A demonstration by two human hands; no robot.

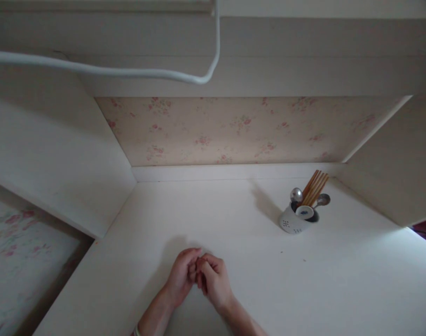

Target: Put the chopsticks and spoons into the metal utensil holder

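Note:
Over the front of the white tabletop point(185, 212), my left hand point(181, 275) and my right hand point(215, 277) meet. Their curled fingers touch each other, and both are closed. No object shows between them, though some fingertips are hidden. Nearest to them, off to the right, stands a white utensil holder point(289, 223) with small punched holes. It holds several brown chopsticks point(313, 189), two metal spoons point(296, 194) and a white round-ended piece point(304, 213) with a dark mark.
A white cable point(129, 72) hangs across the upper left. White side panels point(59, 140) and a floral back wall point(213, 130) enclose the tabletop. Tiny dark specks point(304, 260) lie in front of the holder.

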